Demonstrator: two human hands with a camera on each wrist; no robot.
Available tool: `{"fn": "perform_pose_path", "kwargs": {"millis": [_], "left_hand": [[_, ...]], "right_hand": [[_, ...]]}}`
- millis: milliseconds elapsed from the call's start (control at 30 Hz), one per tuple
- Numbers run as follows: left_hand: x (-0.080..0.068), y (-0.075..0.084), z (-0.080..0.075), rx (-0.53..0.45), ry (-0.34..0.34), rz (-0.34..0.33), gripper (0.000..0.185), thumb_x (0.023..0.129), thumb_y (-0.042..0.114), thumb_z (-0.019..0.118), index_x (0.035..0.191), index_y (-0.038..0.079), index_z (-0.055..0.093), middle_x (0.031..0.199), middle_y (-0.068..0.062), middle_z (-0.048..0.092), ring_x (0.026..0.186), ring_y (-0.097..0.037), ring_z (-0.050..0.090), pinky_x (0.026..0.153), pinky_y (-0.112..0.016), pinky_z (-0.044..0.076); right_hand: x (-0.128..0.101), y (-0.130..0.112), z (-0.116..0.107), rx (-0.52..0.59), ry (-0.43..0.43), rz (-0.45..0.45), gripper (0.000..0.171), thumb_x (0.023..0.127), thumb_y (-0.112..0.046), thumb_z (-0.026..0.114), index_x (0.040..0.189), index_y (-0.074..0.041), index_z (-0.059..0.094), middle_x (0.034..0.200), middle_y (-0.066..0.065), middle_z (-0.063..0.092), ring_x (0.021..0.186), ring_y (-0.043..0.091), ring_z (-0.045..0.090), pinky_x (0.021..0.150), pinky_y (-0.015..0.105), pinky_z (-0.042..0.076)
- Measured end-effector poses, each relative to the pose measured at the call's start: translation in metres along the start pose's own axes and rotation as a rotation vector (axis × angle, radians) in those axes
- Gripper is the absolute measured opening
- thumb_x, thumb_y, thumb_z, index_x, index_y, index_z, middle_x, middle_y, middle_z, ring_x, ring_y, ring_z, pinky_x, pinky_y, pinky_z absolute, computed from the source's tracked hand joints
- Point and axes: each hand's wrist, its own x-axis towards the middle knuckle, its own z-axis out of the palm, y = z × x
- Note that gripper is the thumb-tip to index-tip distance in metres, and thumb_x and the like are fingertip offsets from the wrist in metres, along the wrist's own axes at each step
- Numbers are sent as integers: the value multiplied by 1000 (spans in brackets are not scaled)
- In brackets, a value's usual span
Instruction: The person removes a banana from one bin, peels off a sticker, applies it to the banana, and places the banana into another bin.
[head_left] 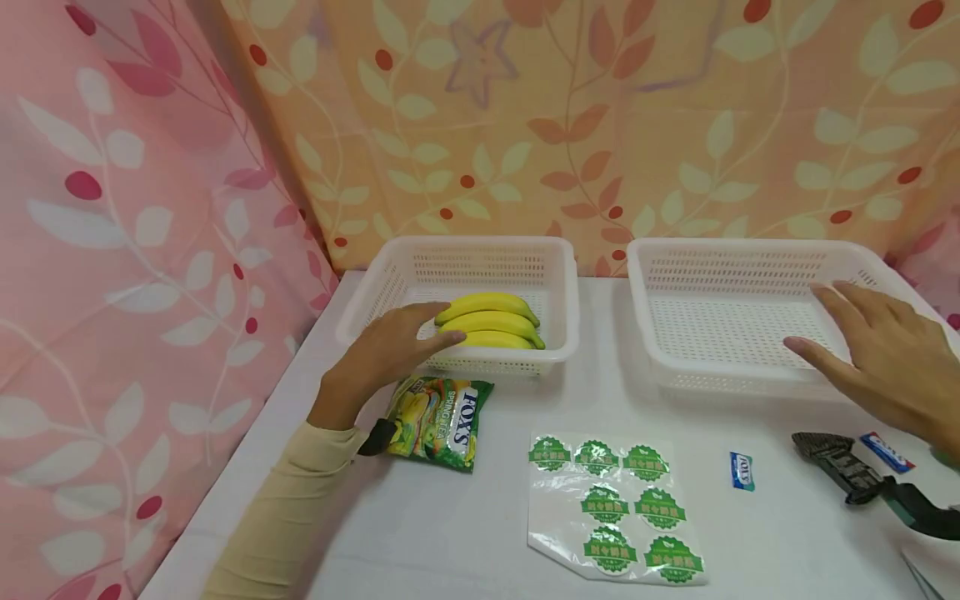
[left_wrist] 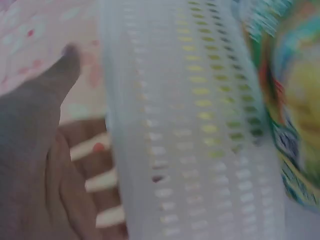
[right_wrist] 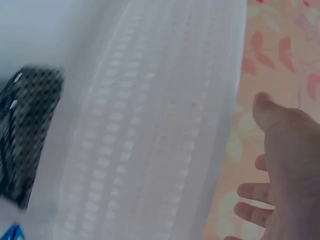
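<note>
sticker sheet [head_left: 613, 510], left hand [head_left: 390, 346] over banana basket [head_left: 558, 275], right hand [head_left: 885, 358] open

Bananas [head_left: 491, 321] in left basket [head_left: 555, 283]

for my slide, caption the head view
Left hand reaches bananas in left basket; right hand over empty basket.

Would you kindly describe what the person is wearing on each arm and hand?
The left arm wears a long, close-fitting beige sleeve ending at the wrist. The left hand is bare, with no glove or ring visible. The right hand is bare too; no right sleeve shows.
</note>
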Motion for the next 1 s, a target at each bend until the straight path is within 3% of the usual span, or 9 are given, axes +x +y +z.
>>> {"fn": "perform_pose_path", "kwargs": {"millis": [67,167,333,500,833,1000], "left_hand": [[0,2,0,-115,-47,24,75,96,69,65,155,23,57,153,-9,60,140,-34,56,115,-58,44],[2,5,2,-216,-97,28,63,92,65,73,142,26,70,139,-3,70,126,-26,63,107,-51,51],[2,6,5,-239,-120,-22,50,90,61,76,125,26,81,122,4,75,113,-20,63,99,-44,53],[1,4,7,-240,-125,-36,53,90,62,75,125,23,81,116,4,77,108,-20,64,96,-43,54],[0,3,9,-246,-120,-34,55,91,63,75,128,23,80,116,2,76,107,-21,63,93,-43,53],[2,1,9,-246,-116,-26,53,91,63,74,126,24,80,120,4,76,112,-21,63,98,-45,52]], "right_hand": [[5,-11,-4,40,36,-36,85,104,-53,56,161,4,31,163,38,30,151,59,22,124,72,5],[12,-34,-11,106,81,-78,69,103,-41,64,153,4,46,153,38,44,142,59,36,123,72,17],[22,-79,-20,244,122,-162,54,98,-26,74,143,-1,59,146,30,54,134,54,46,112,75,35],[41,-124,-22,367,94,-245,45,97,-23,77,137,-4,67,140,24,63,133,49,53,104,74,44],[95,-205,-17,598,-205,-269,36,105,-32,67,133,-9,71,122,10,74,114,30,68,98,55,56],[125,-233,-5,675,-398,-283,43,105,-38,65,138,-11,68,125,11,73,115,30,67,98,52,57]]}}
